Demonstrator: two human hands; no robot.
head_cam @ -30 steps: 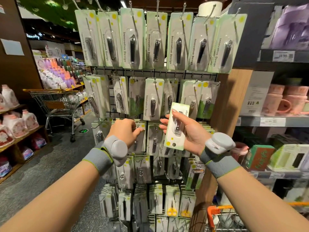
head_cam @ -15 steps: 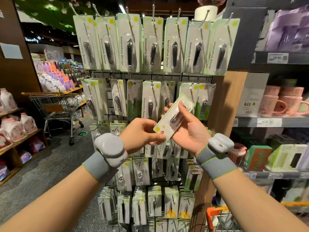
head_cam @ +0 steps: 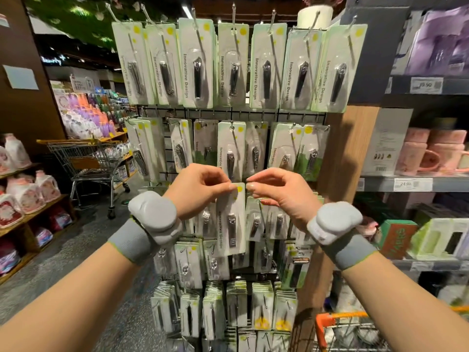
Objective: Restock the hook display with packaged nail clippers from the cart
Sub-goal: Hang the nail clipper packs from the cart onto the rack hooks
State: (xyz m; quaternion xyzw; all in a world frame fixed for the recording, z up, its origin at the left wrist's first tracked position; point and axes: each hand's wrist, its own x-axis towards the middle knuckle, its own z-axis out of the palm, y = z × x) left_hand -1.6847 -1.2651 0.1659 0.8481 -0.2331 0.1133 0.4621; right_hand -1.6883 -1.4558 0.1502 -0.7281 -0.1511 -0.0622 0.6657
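**Green-white pack hangs below both pinches**

We pinch the nail clipper pack at its top corners, left hand then right hand, equally near; its long axis drops vertically before the hook display.

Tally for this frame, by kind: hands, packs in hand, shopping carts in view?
Bare hands: 2 (left, right)
Pale green carded nail clipper pack, pinched at its top by both: 1
Wire shopping carts: 2 (grey, orange-handled)
Total: 5

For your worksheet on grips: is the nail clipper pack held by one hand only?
No: the left hand and right hand both pinch the nail clipper pack at its top.
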